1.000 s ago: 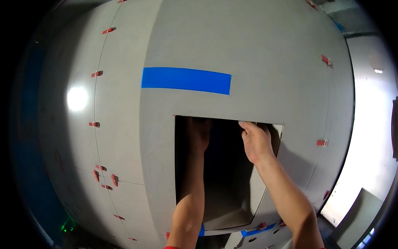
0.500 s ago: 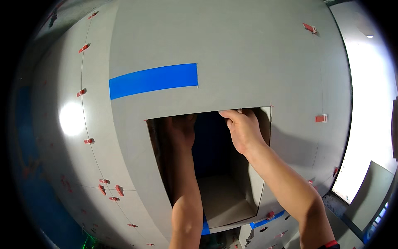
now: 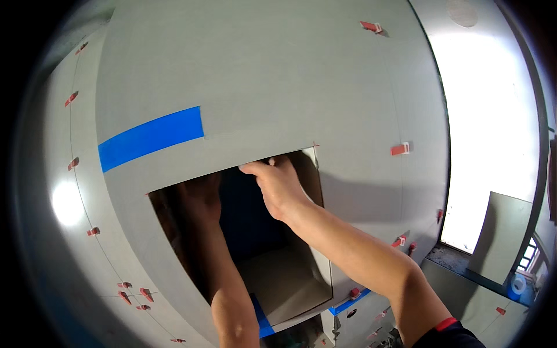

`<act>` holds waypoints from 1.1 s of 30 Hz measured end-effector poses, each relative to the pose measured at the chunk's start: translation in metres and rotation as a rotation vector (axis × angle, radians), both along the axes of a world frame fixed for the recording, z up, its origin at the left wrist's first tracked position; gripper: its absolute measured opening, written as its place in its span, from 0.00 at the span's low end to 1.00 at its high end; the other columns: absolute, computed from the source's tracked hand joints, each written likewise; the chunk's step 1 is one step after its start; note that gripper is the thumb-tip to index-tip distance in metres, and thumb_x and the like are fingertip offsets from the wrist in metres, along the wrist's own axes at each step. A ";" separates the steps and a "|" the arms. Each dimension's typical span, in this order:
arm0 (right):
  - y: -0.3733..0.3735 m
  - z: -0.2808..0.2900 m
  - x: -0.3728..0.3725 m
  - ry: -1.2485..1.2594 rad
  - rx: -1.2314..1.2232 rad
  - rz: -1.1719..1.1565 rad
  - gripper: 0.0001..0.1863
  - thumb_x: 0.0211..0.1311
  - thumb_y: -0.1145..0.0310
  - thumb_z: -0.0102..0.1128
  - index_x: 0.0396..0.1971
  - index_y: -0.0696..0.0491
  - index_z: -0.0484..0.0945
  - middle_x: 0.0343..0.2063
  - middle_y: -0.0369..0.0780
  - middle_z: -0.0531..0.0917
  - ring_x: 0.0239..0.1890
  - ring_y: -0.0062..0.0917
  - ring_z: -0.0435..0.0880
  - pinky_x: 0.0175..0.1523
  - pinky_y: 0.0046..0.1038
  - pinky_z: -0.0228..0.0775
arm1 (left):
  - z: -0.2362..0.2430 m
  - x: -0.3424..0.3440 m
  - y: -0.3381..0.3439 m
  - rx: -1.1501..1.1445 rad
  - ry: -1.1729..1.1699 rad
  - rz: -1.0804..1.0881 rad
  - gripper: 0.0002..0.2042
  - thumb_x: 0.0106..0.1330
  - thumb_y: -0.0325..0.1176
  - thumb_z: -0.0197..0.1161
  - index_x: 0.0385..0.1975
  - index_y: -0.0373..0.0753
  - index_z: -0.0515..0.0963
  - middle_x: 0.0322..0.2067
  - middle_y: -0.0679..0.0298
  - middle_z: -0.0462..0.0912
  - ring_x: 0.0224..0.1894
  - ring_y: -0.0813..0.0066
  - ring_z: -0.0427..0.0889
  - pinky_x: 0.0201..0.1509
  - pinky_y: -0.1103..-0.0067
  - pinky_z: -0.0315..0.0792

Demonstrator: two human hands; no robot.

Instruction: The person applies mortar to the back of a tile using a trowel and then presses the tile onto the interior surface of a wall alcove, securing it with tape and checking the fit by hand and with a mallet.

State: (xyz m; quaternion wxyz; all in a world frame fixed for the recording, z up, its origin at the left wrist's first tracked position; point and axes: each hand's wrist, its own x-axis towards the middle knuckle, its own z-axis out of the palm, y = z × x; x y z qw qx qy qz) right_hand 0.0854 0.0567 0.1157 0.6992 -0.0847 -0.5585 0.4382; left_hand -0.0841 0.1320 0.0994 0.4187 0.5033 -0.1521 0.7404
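Observation:
A large grey tile panel [image 3: 278,75] covers the wall and has a rectangular opening cut in it. My right hand [image 3: 279,188] is at the opening's upper edge, thumb bent along it and fingers curled up behind the tile. Deeper in shadow, my left hand [image 3: 200,200] reaches up inside the opening near its upper left corner; its fingertips are lost in the dark. Above and left of the opening runs a strip of blue tape [image 3: 152,138]. Inside, a grey bottom slab [image 3: 284,284] and a dark back show.
Red tile-levelling clips [image 3: 400,149] stick out along the joints on both sides. A bright window [image 3: 487,116] stands at the right, with a loose grey board [image 3: 502,232] leaning below it. A blue roll of tape [image 3: 517,286] lies at the far right.
My view has turned to the right and tilted, so the panel and opening sit further left. Both hands stay in about the same places at the opening.

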 end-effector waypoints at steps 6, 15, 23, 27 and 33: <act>-0.008 0.007 0.001 -0.059 0.023 -0.042 0.26 0.50 0.77 0.62 0.53 0.62 0.69 0.54 0.45 0.73 0.60 0.30 0.67 0.67 0.31 0.53 | 0.009 0.013 -0.032 0.006 -0.031 -0.037 0.29 0.68 0.57 0.54 0.63 0.47 0.65 0.62 0.66 0.67 0.61 0.59 0.67 0.60 0.60 0.64; -0.014 0.009 -0.004 -0.045 -0.056 -0.100 0.22 0.50 0.80 0.62 0.48 0.59 0.72 0.49 0.39 0.75 0.54 0.23 0.70 0.64 0.28 0.56 | 0.002 0.008 -0.012 -0.002 -0.063 -0.080 0.25 0.69 0.55 0.53 0.61 0.48 0.68 0.60 0.65 0.70 0.53 0.61 0.72 0.52 0.64 0.68; -0.016 0.005 0.004 -0.044 -0.027 -0.035 0.21 0.50 0.77 0.64 0.47 0.63 0.73 0.49 0.41 0.75 0.56 0.26 0.70 0.64 0.29 0.57 | -0.008 -0.005 0.012 0.170 0.012 -0.208 0.26 0.72 0.56 0.49 0.61 0.45 0.68 0.58 0.62 0.72 0.61 0.65 0.70 0.66 0.65 0.63; -0.013 0.006 0.003 -0.063 -0.036 -0.020 0.24 0.52 0.79 0.62 0.51 0.59 0.69 0.52 0.38 0.72 0.59 0.24 0.66 0.68 0.29 0.50 | 0.000 0.007 -0.016 -0.043 -0.098 -0.025 0.28 0.69 0.59 0.52 0.62 0.48 0.66 0.62 0.64 0.67 0.58 0.62 0.68 0.58 0.62 0.65; -0.014 0.007 -0.003 -0.029 -0.059 -0.026 0.19 0.53 0.81 0.62 0.47 0.57 0.71 0.47 0.36 0.74 0.51 0.20 0.71 0.59 0.25 0.58 | -0.005 -0.003 -0.008 0.006 -0.002 -0.028 0.33 0.67 0.60 0.53 0.68 0.50 0.59 0.68 0.64 0.58 0.67 0.59 0.59 0.69 0.57 0.54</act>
